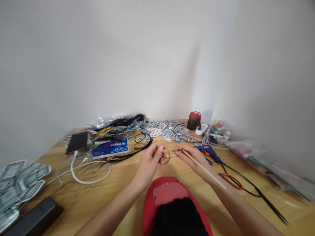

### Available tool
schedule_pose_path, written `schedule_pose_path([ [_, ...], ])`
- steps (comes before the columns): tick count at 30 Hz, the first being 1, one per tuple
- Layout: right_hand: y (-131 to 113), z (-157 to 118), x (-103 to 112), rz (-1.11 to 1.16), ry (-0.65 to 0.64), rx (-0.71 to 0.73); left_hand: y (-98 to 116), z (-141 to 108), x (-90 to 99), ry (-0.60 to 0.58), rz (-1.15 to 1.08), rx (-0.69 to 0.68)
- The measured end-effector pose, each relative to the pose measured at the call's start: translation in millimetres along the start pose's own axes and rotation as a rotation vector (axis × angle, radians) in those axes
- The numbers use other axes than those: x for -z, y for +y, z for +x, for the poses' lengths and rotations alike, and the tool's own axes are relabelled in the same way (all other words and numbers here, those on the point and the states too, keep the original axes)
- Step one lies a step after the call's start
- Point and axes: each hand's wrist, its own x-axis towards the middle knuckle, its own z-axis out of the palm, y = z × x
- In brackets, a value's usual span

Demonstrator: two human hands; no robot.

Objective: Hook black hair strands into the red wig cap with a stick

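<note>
"Over at that tabletop (73,196), what has the left hand (153,155) got?"

"A thin loop (169,157), pinched tight, just past the red dome (149,206) with its black hair (179,218)."

"And the right hand (193,159)?"

"Gripping a pale stick (209,174), near the blue glue gun (214,155)."

My left hand (147,161) and right hand (196,163) are bare, with slim fingers (157,154) whose finer detail is too small to make out. My left forearm (114,204) and right forearm (237,208) are bare too, smooth and slender, tapering towards the hands.
</note>
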Motion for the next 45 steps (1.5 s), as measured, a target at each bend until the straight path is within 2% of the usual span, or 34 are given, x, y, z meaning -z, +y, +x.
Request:
schedule_pose_path([
  [3, -11.1, -4.7, 3.1, 0.031, 0.001, -0.019, -8.2, -1.4, -3.6, -0.027, 0.116, -0.037],
  [9, -22.9, -9.2, -5.0, 0.069, -0.007, -0.039, -15.2, -10.8, -10.7, -0.122, 0.298, -0.034],
  [16, -22.6, -10.9, -2.1, 0.033, -0.029, -0.003, -6.5, -14.3, -12.2, -0.124, 0.45, -0.054],
  [22, -27.4, -11.7, 5.8, -0.027, -0.021, 0.043, -1.8, -9.6, -5.3, -0.228, 0.581, -0.114],
  [29, -39.2, -18.5, 9.1, -0.106, -0.031, 0.075, 11.7, -7.8, 2.5, -0.354, 0.615, -0.167],
  [32, -39.8, -17.4, 14.8, -0.129, -0.047, 0.069, 21.5, -6.5, 10.1, -0.29, 0.638, -0.198],
  [35, -35.8, -21.7, 18.9, -0.19, -0.066, 0.03, 32.8, -5.9, 19.2, -0.132, 0.684, -0.228],
  [37, -33.3, -32.7, 16.4, -0.225, -0.148, 0.019, 39.8, -7.9, 23.0, -0.03, 0.765, -0.275],
  [39, -33.6, -50.4, 8.6, -0.23, -0.244, 0.083, 44.6, -12.4, 23.0, 0.016, 0.89, -0.368],
  [41, -36.8, -71.0, -3.7, -0.218, -0.284, 0.242, 46.0, -18.3, 19.0, -0.007, 0.988, -0.467],
  [43, -40.7, -90.0, -18.3, -0.25, -0.299, 0.419, 44.0, -24.3, 12.3, -0.095, 1.008, -0.504],
  [45, -42.6, -104.6, -32.3, -0.308, -0.279, 0.569, 39.7, -29.5, 4.2, -0.23, 0.985, -0.475],
])
